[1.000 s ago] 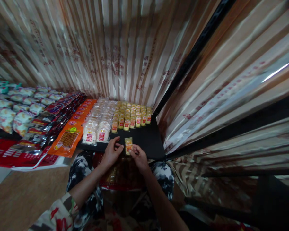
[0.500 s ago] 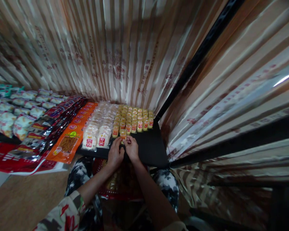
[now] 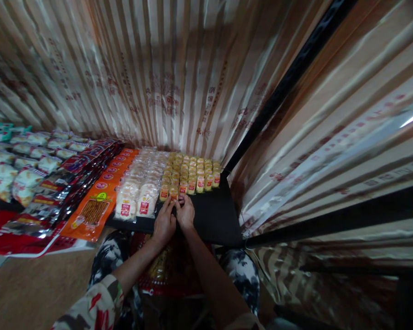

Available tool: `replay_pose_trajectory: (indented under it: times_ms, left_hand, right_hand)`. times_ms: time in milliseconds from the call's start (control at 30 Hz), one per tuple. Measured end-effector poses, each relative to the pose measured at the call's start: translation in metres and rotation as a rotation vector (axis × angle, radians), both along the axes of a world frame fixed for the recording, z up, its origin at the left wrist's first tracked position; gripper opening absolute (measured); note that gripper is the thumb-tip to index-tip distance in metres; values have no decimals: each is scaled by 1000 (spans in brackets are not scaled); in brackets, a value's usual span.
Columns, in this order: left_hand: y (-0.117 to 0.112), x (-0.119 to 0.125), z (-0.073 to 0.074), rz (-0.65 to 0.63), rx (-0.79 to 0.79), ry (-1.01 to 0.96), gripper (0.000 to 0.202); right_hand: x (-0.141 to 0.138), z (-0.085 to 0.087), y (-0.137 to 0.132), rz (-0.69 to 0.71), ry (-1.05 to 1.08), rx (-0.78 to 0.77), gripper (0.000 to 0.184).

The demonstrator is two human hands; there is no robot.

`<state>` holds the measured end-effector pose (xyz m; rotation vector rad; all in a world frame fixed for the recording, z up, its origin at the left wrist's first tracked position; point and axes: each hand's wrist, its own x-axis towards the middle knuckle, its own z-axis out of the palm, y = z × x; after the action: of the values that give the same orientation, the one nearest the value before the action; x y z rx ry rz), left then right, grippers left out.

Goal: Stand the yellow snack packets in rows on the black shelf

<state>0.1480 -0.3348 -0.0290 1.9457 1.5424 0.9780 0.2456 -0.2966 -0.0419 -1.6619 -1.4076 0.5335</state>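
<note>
Small yellow snack packets (image 3: 200, 183) with red labels stand in close rows on the black shelf (image 3: 215, 215). At the front of the second column from the left, one yellow snack packet (image 3: 174, 191) is between the fingertips of both hands. My left hand (image 3: 165, 222) has its fingers drawn together at the packet's lower left. My right hand (image 3: 186, 213) pinches at its lower right. The fingers cover the packet's bottom edge. Just left of the hands lie white cracker packs (image 3: 146, 201) in clear wrap with red labels.
Further left are an orange bag of stick snacks (image 3: 92, 213), dark red shiny packs (image 3: 51, 201) and white snack bags (image 3: 25, 181). Pleated printed sheeting (image 3: 172, 68) hangs behind. A black post (image 3: 261, 119) slants up on the right. Below the hands sits a red bag (image 3: 165, 270).
Both hands have moved slightly down and left in view. The yellow packet, raised in front of the row before, now sits in line with the neighbouring front packets.
</note>
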Motion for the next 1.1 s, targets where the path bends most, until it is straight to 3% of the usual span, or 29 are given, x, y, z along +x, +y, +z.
replay_pose_trajectory:
  times_ms: [167,367,667,933,1100]
  left_hand:
    - [2,1,-6,7,41,30,51]
    - [5,1,-5,-14,128,102,53]
    - [15,7,-14,31,125,147,57]
    - [10,2,-6,-48,74,138,52]
    - [-12,-13,1,-70,125,56,36]
  right_hand:
    - [1,-2,-3,12,73,64,20]
    - [0,-4,-6,-44,-22,173,32]
    - [-3,-10,-5,-80,-128,126,41]
    - [-1,6,-13,-36,49,141,39]
    - [-4,16,-49,35,97,180,32]
